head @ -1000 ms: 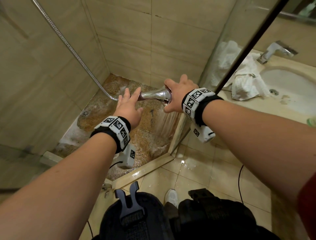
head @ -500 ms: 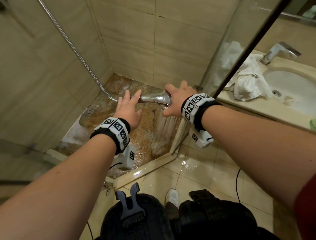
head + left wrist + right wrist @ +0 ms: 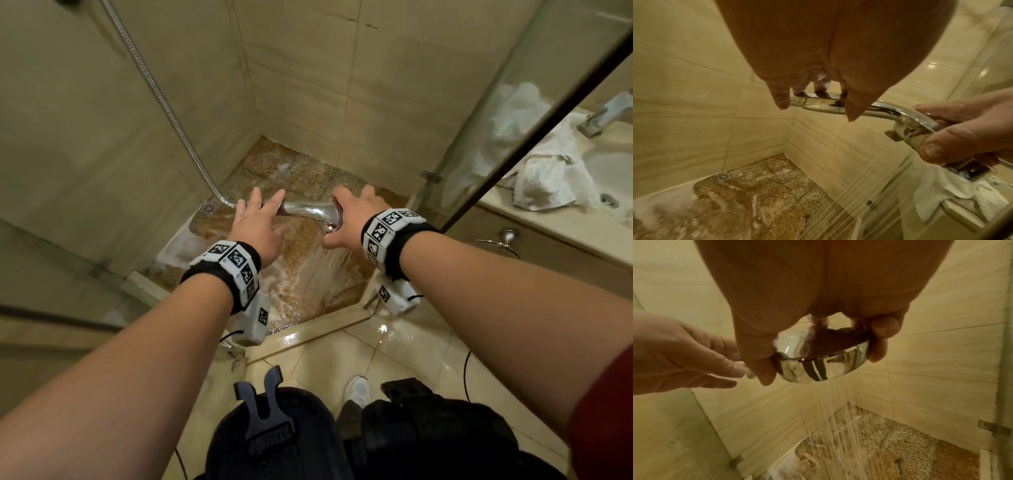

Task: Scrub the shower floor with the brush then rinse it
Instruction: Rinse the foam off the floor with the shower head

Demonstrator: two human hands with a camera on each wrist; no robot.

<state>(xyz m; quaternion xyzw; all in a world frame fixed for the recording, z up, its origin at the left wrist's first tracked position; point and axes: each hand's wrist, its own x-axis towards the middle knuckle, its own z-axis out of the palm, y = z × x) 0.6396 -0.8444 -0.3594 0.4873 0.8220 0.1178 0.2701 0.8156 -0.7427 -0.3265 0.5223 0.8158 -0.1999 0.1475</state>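
With our right hand (image 3: 352,219) cupped round the shower head (image 3: 317,212) and our left hand (image 3: 257,226) pinching its handle, we should sweep the spray over the shower floor (image 3: 301,284) below, pushing foam toward the drain (image 3: 209,208).

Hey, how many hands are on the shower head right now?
2. The left hand holds the handle end of the chrome hand-held shower head, near the metal hose. The right hand grips the round spraying end, nearer the glass panel.
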